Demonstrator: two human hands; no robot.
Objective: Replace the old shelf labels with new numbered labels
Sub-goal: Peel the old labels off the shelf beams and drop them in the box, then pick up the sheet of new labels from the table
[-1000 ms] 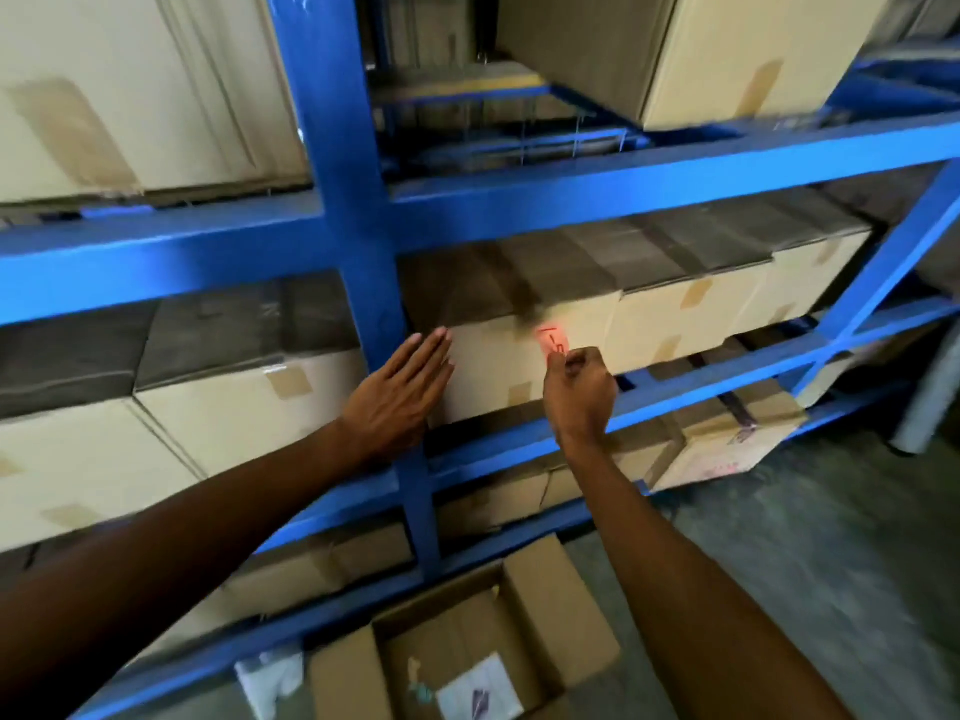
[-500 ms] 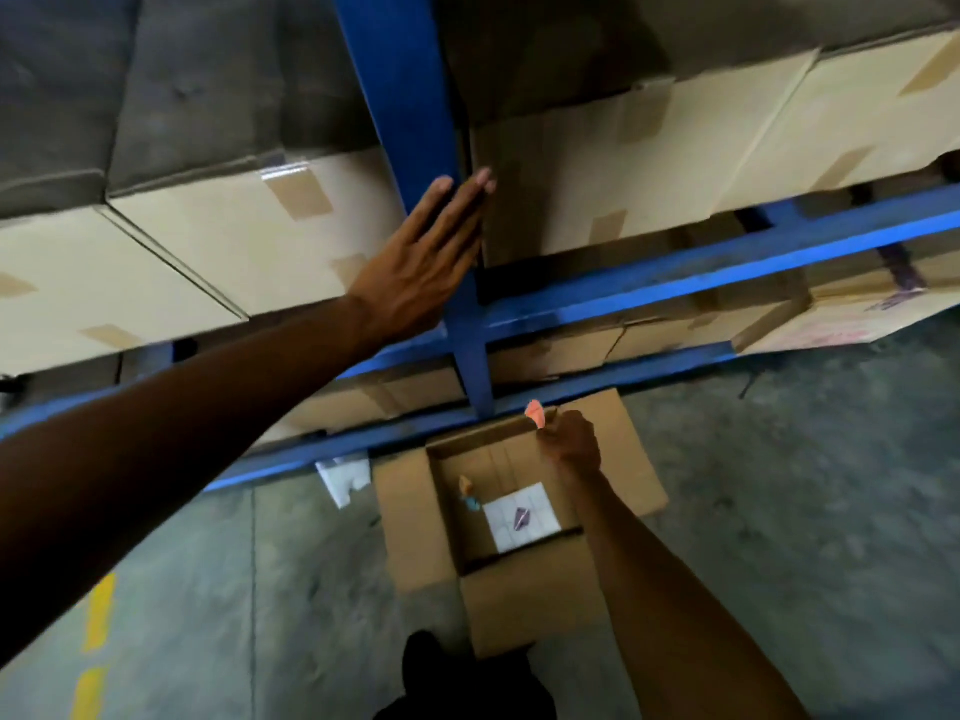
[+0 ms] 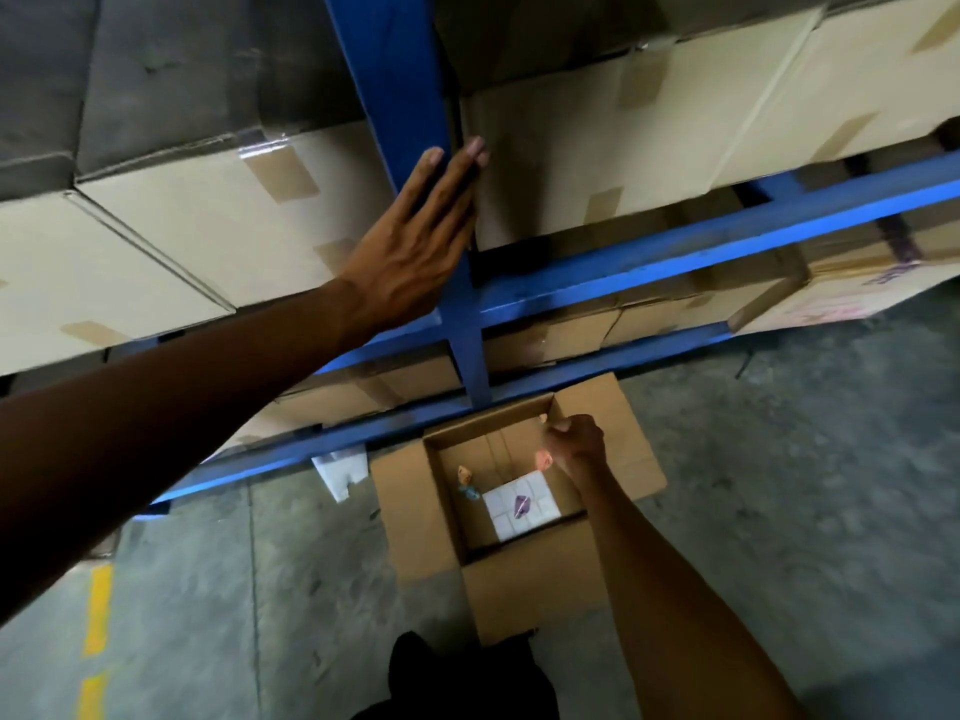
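Observation:
My left hand (image 3: 415,241) lies flat with straight fingers against the blue shelf upright (image 3: 395,70) and the edge of a carton. My right hand (image 3: 576,439) hangs with curled fingers over the open cardboard box (image 3: 410,506) on the floor. A small pink label (image 3: 545,458), blurred, shows at the thumb side of that hand, inside the box opening. In the box lie a white sheet of labels (image 3: 524,504) with a purple mark on it and a small crumpled scrap (image 3: 466,483).
Taped cartons (image 3: 218,210) fill the blue rack's shelves on both sides of the upright. Blue beams (image 3: 675,252) run across. A white scrap (image 3: 340,470) lies on the concrete floor left of the box. Yellow floor marks (image 3: 98,610) run at the lower left.
My view tipped down from the shelf to the floor. My right hand carried the pink label from the carton face down into the open box. My left hand stayed against the upright.

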